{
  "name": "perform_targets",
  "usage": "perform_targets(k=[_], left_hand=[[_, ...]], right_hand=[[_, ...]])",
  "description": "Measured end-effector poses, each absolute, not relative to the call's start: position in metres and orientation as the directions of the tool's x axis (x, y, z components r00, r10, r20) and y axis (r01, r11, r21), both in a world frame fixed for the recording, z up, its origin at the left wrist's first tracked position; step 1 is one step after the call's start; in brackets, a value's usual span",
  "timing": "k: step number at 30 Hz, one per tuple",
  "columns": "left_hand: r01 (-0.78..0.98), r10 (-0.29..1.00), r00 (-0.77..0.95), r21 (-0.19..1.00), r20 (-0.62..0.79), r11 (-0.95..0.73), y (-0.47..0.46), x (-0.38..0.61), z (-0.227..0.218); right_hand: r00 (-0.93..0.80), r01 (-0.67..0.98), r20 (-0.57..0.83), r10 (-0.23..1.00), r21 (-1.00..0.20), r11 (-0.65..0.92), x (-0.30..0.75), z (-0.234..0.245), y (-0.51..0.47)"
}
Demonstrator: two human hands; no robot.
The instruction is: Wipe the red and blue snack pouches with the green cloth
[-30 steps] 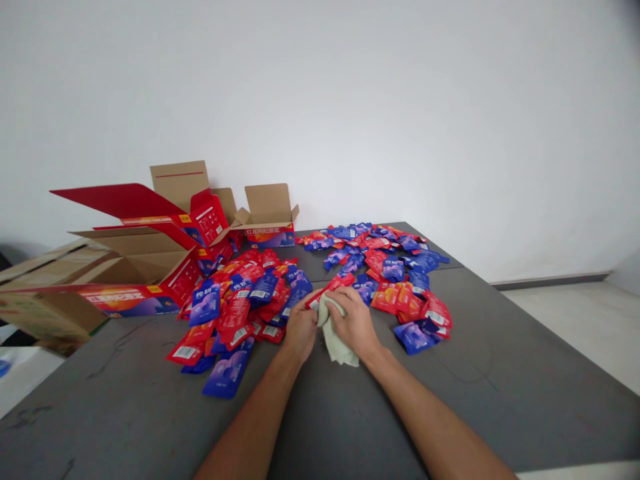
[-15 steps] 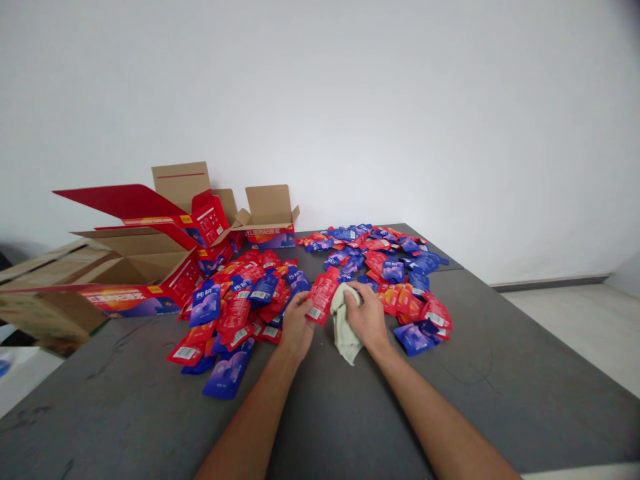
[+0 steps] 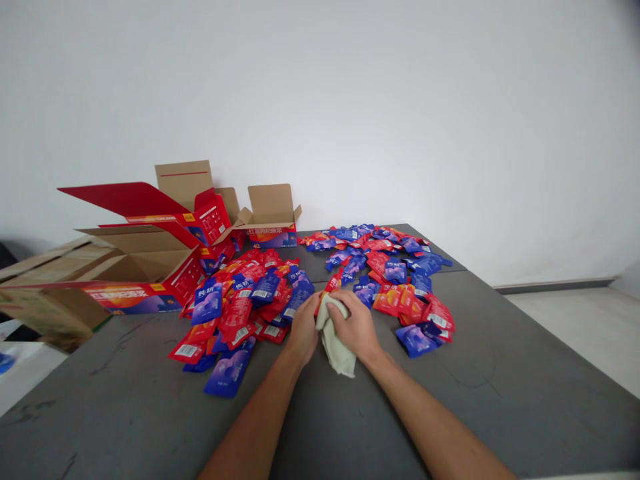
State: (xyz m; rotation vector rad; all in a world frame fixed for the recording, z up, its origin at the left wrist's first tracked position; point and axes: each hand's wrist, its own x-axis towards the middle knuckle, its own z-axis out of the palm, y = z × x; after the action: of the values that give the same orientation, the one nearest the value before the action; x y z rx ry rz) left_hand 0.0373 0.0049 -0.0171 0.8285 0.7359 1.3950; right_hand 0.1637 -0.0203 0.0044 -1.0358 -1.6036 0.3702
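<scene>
My left hand (image 3: 304, 328) is closed on a red pouch (image 3: 334, 281), whose upper end shows above the fingers while the rest is hidden. A pale, crumpled cloth (image 3: 339, 350) is gripped in my right hand (image 3: 356, 325) and pressed against the pouch, its loose end hanging down toward the table. The two hands almost touch in front of me. To the left of them lies a heap of red and blue pouches (image 3: 237, 313). Another spread of such pouches (image 3: 395, 270) covers the table's far right part.
Open red cartons with brown flaps stand at the back left, among them a near carton (image 3: 135, 297) and a smaller carton (image 3: 273, 235) by the white wall (image 3: 380, 120). The dark grey table (image 3: 480, 400) ends along a slanting right edge, with the floor beyond.
My right hand has brought the cloth left, over the pouch. The pouch has turned from showing its printed face to being mostly covered by hands and cloth.
</scene>
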Motion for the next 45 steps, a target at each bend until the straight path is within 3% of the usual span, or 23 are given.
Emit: perform_targets(k=[6,10,15,25,30,35,37,40,42,45], left_hand=[[-0.619,0.996,0.081,0.785,0.031,0.026,0.002,0.037,-0.009],[-0.546,0.983,0.183,0.832,0.009,0.094,-0.005,0.037,-0.004],[-0.432,0.972,0.218,0.901,0.083,0.020,-0.012,0.042,0.000],[-0.164,0.973,0.015,0.960,0.231,-0.225,-0.002,0.023,0.002],[0.062,0.947,-0.138,0.957,0.290,-0.284,0.005,0.015,0.002],[0.398,0.850,-0.223,0.841,0.477,-0.368,0.014,0.000,-0.006],[0.569,0.844,-0.207,0.763,0.494,-0.307,0.019,-0.005,-0.013],[0.812,0.853,-0.155,0.556,0.499,-0.177,0.024,-0.007,-0.024],[0.889,0.844,-0.133,0.439,0.519,-0.130,0.024,-0.004,-0.027],[0.894,0.820,-0.059,0.395,0.570,-0.210,0.020,0.005,-0.025]], right_hand=[[-0.087,0.432,0.660,0.746,-0.650,0.625,0.160,0.003,-0.021],[0.080,0.512,0.654,0.752,-0.674,0.532,0.177,0.008,-0.013],[0.219,0.551,0.639,0.738,-0.705,0.447,0.195,0.009,-0.004],[-0.167,0.461,0.609,0.776,-0.647,0.607,0.163,0.001,-0.020],[-0.177,0.571,0.553,0.814,-0.615,0.543,0.166,-0.005,-0.015],[-0.016,0.766,0.528,0.849,-0.539,0.349,0.184,-0.021,0.000],[0.052,0.827,0.473,0.880,-0.514,0.228,0.192,-0.026,0.006],[0.094,0.874,0.331,0.939,-0.479,0.082,0.201,-0.027,0.009],[0.083,0.893,0.248,0.965,-0.448,0.038,0.203,-0.025,0.009],[0.034,0.917,0.198,0.980,-0.396,0.048,0.202,-0.022,0.007]])
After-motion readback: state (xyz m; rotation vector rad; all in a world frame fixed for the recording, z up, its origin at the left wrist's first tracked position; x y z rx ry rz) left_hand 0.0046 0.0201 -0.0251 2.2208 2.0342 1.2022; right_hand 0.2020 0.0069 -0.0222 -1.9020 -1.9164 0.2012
